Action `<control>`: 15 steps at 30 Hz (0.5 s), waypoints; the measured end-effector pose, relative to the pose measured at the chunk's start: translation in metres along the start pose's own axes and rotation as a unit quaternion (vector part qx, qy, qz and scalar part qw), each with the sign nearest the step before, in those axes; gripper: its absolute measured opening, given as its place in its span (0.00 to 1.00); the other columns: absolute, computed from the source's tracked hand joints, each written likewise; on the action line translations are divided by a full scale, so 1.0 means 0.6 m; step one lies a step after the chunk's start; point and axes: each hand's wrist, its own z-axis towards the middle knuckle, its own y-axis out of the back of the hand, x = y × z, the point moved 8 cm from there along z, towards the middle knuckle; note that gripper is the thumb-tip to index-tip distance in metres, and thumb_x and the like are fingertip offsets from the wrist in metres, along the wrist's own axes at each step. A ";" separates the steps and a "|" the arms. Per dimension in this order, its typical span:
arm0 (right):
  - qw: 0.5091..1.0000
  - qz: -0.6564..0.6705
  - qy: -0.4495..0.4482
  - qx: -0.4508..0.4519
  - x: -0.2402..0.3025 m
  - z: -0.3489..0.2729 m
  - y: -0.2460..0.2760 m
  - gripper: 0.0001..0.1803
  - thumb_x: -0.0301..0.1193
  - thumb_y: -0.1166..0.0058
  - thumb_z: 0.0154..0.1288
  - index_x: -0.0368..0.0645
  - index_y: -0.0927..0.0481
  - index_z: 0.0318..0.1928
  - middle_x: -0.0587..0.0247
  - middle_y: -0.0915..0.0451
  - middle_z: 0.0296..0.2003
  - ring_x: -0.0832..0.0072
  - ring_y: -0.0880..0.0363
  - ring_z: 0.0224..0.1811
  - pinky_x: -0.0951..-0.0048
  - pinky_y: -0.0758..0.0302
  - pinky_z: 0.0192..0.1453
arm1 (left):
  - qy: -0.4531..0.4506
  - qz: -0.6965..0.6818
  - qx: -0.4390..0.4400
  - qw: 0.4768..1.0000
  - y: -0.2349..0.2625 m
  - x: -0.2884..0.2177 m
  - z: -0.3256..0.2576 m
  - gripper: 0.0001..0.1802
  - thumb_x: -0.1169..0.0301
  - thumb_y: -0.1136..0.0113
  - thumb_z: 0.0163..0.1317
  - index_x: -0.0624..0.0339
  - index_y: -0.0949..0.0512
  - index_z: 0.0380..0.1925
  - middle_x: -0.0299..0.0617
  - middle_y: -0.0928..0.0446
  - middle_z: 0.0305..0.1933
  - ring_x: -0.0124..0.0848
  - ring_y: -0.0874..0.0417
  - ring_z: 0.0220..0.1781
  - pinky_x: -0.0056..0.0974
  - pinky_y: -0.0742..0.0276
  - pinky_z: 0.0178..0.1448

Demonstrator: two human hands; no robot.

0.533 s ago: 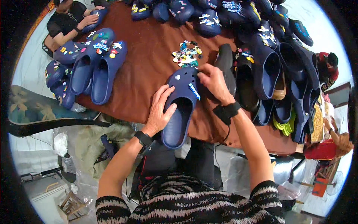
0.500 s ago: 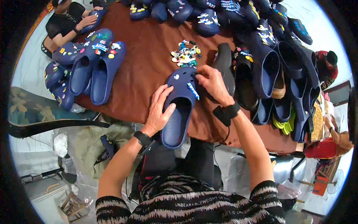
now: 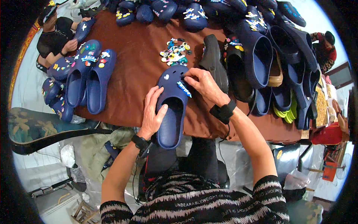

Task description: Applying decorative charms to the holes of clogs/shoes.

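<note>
A navy-blue clog [image 3: 170, 86] with holes in its upper lies toe-away at the table's near edge. On it are a small white heart charm [image 3: 166, 77] and a blue-and-white lettered charm [image 3: 184, 89]. My left hand [image 3: 151, 115] grips the clog's left side, its thumb over the opening's rim. My right hand [image 3: 206, 85] pinches at the right of the toe, just above the lettered charm. Whatever sits between those fingertips is too small and hidden to name. Just beyond the toe lies a pile of colourful charms [image 3: 175, 52].
Decorated navy clogs [image 3: 89, 74] stand at left on the brown-covered table [image 3: 130, 71]. A dark clog on its side [image 3: 214, 61] and many more clogs [image 3: 257, 59] crowd the right. A person [image 3: 56, 41] handles a clog at far left; others are at far right.
My right hand has come in from beside the toe onto the clog's upper, its fingertips now at the holes. My left hand keeps its grip. The whole view has shifted slightly.
</note>
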 end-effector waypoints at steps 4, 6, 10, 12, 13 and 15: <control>0.999 -0.002 0.043 -0.014 -0.002 -0.001 0.003 0.11 0.28 0.39 0.62 0.35 0.16 0.43 0.47 0.17 0.41 0.54 0.17 0.46 0.60 0.22 0.52 | 0.018 -0.003 0.018 1.000 -0.005 -0.003 0.003 0.33 0.59 0.46 0.65 0.62 0.34 0.68 0.55 0.40 0.74 0.50 0.42 0.78 0.49 0.51 0.81; 0.999 0.015 0.045 -0.007 -0.006 0.002 -0.002 0.10 0.28 0.39 0.62 0.36 0.16 0.43 0.48 0.17 0.41 0.54 0.17 0.46 0.60 0.22 0.52 | 0.018 -0.004 0.017 1.000 -0.005 -0.003 0.003 0.33 0.59 0.46 0.65 0.62 0.34 0.68 0.55 0.40 0.74 0.50 0.42 0.78 0.49 0.52 0.81; 0.997 0.020 0.081 0.005 -0.004 0.006 -0.008 0.09 0.26 0.40 0.62 0.37 0.15 0.42 0.50 0.17 0.41 0.54 0.18 0.46 0.61 0.22 0.52 | 0.001 0.004 0.004 1.000 0.001 -0.005 0.003 0.32 0.59 0.44 0.66 0.62 0.33 0.67 0.56 0.38 0.72 0.52 0.39 0.74 0.50 0.47 0.78; 0.996 0.020 0.086 0.002 -0.007 0.004 -0.007 0.09 0.26 0.40 0.62 0.37 0.15 0.42 0.50 0.17 0.40 0.54 0.18 0.46 0.60 0.22 0.52 | 0.021 -0.004 0.020 1.000 -0.002 -0.006 0.004 0.33 0.59 0.46 0.65 0.62 0.34 0.68 0.55 0.40 0.74 0.50 0.43 0.78 0.49 0.52 0.81; 0.996 0.019 0.090 -0.001 -0.007 0.003 -0.006 0.09 0.26 0.40 0.62 0.37 0.15 0.42 0.51 0.18 0.39 0.54 0.18 0.45 0.60 0.22 0.52 | 0.022 -0.004 0.020 1.000 -0.002 -0.005 0.004 0.33 0.59 0.46 0.65 0.62 0.34 0.68 0.55 0.40 0.74 0.50 0.43 0.78 0.49 0.52 0.81; 0.995 0.011 0.095 -0.011 -0.007 -0.003 -0.007 0.09 0.26 0.40 0.62 0.37 0.15 0.42 0.51 0.18 0.39 0.54 0.19 0.45 0.60 0.22 0.52 | 0.022 -0.008 0.020 1.000 -0.004 -0.005 0.004 0.33 0.60 0.46 0.65 0.62 0.34 0.68 0.55 0.40 0.74 0.49 0.43 0.78 0.49 0.52 0.81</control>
